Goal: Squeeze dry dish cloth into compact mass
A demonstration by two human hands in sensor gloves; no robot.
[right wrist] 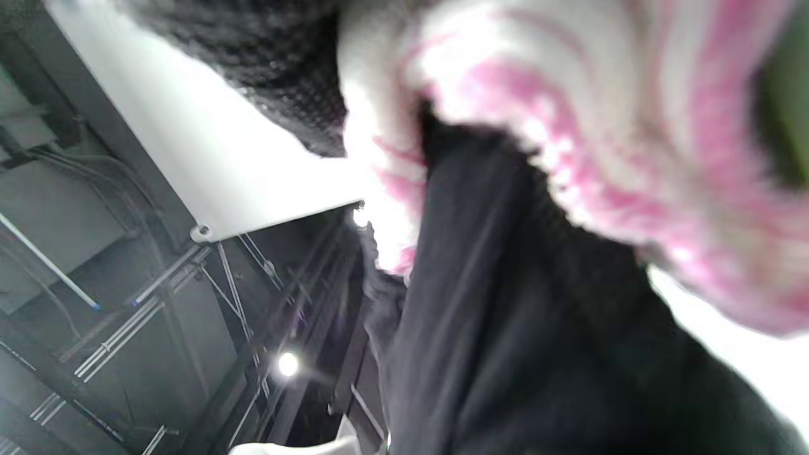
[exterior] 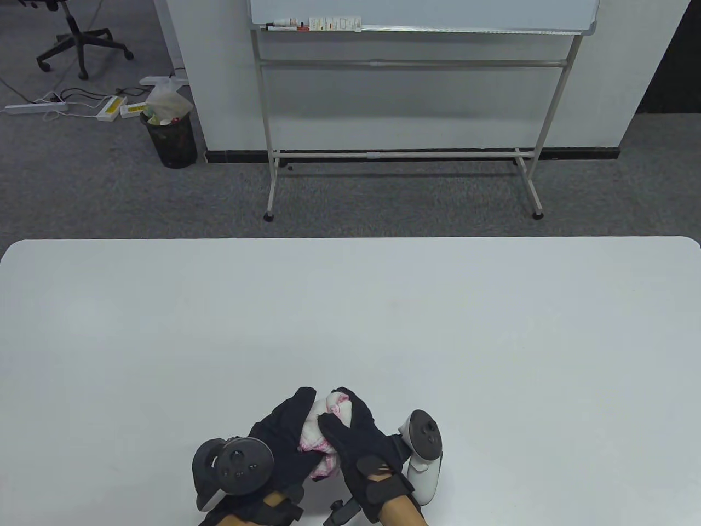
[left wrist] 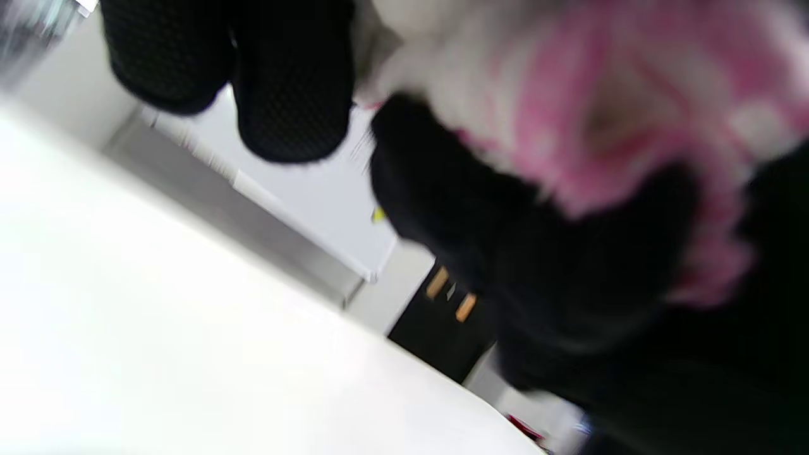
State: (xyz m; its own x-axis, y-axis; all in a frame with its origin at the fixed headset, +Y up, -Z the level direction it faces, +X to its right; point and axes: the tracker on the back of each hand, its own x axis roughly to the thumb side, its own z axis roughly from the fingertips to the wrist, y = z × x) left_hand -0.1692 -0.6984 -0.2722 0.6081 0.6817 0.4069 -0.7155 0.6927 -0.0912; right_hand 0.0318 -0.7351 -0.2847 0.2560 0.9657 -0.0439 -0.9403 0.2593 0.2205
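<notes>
Both hands, left hand (exterior: 285,433) and right hand (exterior: 358,438), press together around the pink-and-white dish cloth (exterior: 323,433) at the near tabletop (exterior: 350,329) edge. It looks mostly bunched, with some cloth poking out.

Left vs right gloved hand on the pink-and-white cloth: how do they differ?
The left hand cups the pink-and-white dish cloth from the left side; the right hand lies over its top and right. The left hand's tracker is dark; the right hand's tracker is white. Both wear black gloves and grip the bunched cloth.
</notes>
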